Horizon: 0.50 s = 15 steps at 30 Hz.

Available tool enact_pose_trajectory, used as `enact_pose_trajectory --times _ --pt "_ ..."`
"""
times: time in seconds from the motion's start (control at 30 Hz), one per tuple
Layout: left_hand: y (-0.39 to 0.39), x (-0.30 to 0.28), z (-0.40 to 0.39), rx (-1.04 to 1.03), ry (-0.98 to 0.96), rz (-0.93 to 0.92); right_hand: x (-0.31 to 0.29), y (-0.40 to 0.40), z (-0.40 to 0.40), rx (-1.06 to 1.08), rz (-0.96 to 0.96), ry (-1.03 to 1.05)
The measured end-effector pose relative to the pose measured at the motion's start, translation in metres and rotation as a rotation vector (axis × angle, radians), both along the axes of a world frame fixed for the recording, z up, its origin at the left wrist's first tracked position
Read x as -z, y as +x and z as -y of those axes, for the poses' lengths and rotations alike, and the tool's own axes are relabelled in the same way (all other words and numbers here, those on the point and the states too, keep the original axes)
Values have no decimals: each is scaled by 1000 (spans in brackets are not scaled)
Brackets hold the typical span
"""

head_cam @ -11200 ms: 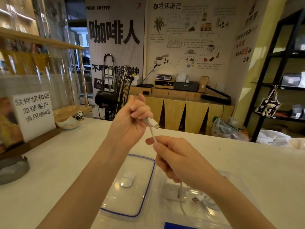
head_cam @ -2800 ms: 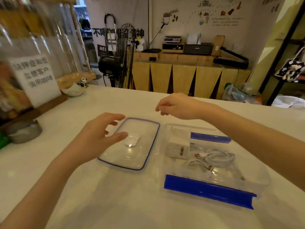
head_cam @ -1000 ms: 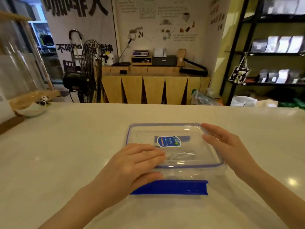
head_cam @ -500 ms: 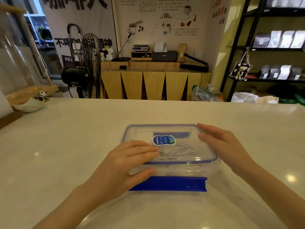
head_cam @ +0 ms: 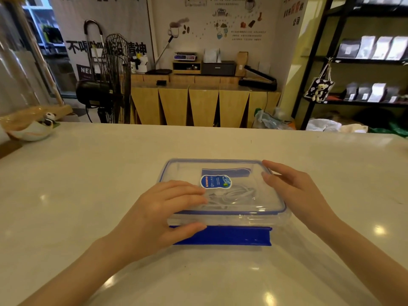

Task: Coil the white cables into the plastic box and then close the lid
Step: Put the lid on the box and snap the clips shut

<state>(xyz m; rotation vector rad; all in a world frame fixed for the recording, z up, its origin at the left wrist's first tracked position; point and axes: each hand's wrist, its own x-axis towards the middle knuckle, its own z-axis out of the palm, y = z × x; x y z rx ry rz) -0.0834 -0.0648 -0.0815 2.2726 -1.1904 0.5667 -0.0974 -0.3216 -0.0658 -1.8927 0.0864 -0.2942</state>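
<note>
- At the near middle of the pale counter (head_cam: 88, 184) sits the clear box (head_cam: 280, 219), its lid (head_cam: 242, 173) lying on top.
- The box is shallow, rectangular and see-through with rounded corners; a solid blue clip (head_cam: 231, 236) juts flat from its 6 o'clock side, not folded up.
- The lid is clear with a thin blue rim line; an oval blue sticker (head_cam: 216, 181) sits near its middle.
- The cables (head_cam: 231, 194) show through the lid as a loose white coil, just toward 6 o'clock from the sticker; a second blue strip (head_cam: 227, 172) shows through the plastic at the 12 o'clock side.
- The left hand (head_cam: 159, 217) rests on the box's 7 o'clock corner: fingers straight and together, flat on the lid, thumb lying along the front wall just above the clip.
- The right hand (head_cam: 293, 191) lies along the 3 o'clock edge, fingers straight and slightly spread, tips touching the lid's 1 o'clock corner.
- At 10 o'clock, well apart, a bowl (head_cam: 31, 131) stands at the counter's edge with a small panda figure on it.
- Beyond the counter, at 11 o'clock, a black fan (head_cam: 114, 78); at 12 o'clock, a wooden cabinet (head_cam: 198, 107); at 2 o'clock, dark shelves (head_cam: 362, 62) with pouches.
</note>
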Motion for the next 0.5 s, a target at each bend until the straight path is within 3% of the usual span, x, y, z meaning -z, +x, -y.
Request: enact_pose_trajectory --times 0.13,0.23,0.3,0.43,0.5 --pt "2 -4 -2 18 17 -20 1 0 -2 -11 -24 -43" --pt "1 -3 -2 7 23 6 -1 2 3 6 -16 -268" --pt "-2 -1 -1 -11 46 46 -7 -5 4 4 129 -515" --pt "-7 2 0 -56 160 153 -11 -32 -8 -331 405 -709" --pt "-11 5 3 -95 230 210 0 -40 -14 -411 507 -975"
